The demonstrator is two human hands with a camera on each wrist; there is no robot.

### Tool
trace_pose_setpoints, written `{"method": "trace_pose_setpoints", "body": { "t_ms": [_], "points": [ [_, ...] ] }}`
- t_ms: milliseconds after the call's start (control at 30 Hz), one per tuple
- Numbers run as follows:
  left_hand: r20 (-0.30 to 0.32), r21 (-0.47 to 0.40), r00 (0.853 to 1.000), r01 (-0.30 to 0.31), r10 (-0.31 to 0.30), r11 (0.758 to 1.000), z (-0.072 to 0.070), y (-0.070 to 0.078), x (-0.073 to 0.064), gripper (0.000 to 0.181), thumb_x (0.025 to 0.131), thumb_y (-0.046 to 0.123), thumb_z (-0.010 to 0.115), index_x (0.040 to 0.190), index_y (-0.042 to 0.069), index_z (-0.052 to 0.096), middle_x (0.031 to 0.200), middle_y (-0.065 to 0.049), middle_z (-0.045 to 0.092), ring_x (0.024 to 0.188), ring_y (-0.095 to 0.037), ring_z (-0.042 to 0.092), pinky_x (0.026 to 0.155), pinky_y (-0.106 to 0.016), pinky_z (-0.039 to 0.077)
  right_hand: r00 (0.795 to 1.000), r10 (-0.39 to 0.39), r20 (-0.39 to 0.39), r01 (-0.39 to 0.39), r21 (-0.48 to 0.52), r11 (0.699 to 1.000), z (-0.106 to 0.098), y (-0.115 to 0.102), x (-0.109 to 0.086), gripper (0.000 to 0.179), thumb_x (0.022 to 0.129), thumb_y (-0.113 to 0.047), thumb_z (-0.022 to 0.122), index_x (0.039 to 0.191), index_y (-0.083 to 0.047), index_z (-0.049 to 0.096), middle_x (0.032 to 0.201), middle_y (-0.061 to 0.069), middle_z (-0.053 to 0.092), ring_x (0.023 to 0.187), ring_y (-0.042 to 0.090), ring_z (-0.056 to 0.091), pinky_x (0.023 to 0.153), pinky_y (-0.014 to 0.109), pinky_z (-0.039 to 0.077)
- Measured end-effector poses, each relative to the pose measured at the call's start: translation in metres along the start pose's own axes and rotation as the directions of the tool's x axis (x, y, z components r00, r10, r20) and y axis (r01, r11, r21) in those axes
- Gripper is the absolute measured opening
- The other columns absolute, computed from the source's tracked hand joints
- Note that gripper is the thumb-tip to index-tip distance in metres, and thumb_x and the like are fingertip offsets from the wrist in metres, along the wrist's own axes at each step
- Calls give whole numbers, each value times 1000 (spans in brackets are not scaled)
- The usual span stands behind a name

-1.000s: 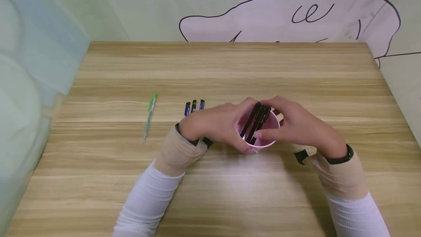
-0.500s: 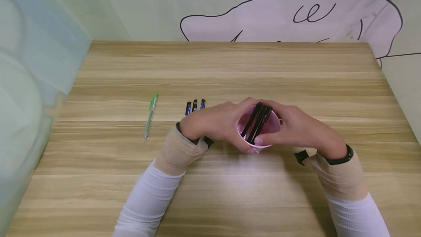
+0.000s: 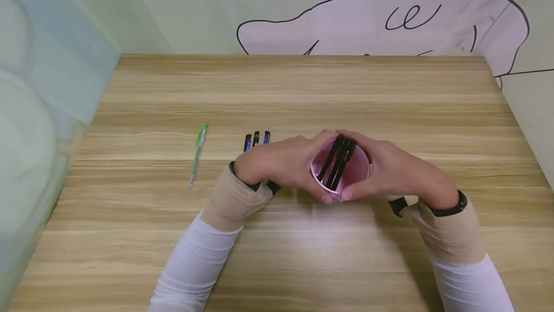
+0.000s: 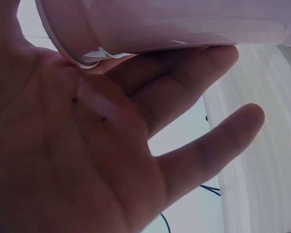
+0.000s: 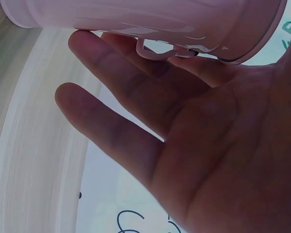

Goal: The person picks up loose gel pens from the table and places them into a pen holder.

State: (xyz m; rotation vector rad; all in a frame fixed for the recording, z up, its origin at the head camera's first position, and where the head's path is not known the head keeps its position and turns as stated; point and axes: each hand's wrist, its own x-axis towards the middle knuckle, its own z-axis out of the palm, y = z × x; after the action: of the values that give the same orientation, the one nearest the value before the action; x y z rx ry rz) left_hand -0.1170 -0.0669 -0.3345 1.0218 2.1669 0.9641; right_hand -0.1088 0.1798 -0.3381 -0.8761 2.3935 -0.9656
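Observation:
A pink cup with a small handle is between my two hands, right of the table's middle. Several black pens lean side by side inside it, tops at the far rim. My left hand grips the cup from the left, its thumb at the near rim. From the right, my right hand holds it too, with the thumb against the near rim. Both wrist views show the cup's side along the curved fingers; each little finger stands apart from it. The cup's base is hidden in the head view.
Left of my left hand, a green-clipped clear pen lies on the wooden table. Blue and black pen ends stick out beyond my left wrist, the rest hidden. A wall with a line drawing borders the table's far edge.
My right thumb has moved from the pens inside the cup to its near rim, and the right fingers have closed round the far side. The left hand and pens have hardly moved.

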Motion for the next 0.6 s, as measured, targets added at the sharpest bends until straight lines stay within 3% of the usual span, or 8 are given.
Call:
{"method": "trace_pose_setpoints", "body": {
  "t_ms": [300, 600],
  "points": [
    [-5, 35, 999, 50, -49, 998, -1, 3, -3, 101, 73, 43, 91, 150, 19, 30, 124, 0, 63, 111, -11, 61, 92, -27, 47, 999, -33, 37, 30, 63, 998, 0, 2, -1, 116, 67, -51, 92, 158, -15, 28, 134, 4, 57, 108, 20, 61, 92, 44, 52],
    [-27, 87, 992, 123, -121, 989, -1, 6, -3, 97, 70, 53, 89, 144, 18, 37, 113, 2, 66, 96, -10, 63, 81, -28, 51, 999, -31, 38, 29, 61, 998, 2, 1, -1, 120, 66, -51, 92, 158, -12, 25, 136, 5, 56, 112, 19, 59, 94, 44, 51]
  ]
}}
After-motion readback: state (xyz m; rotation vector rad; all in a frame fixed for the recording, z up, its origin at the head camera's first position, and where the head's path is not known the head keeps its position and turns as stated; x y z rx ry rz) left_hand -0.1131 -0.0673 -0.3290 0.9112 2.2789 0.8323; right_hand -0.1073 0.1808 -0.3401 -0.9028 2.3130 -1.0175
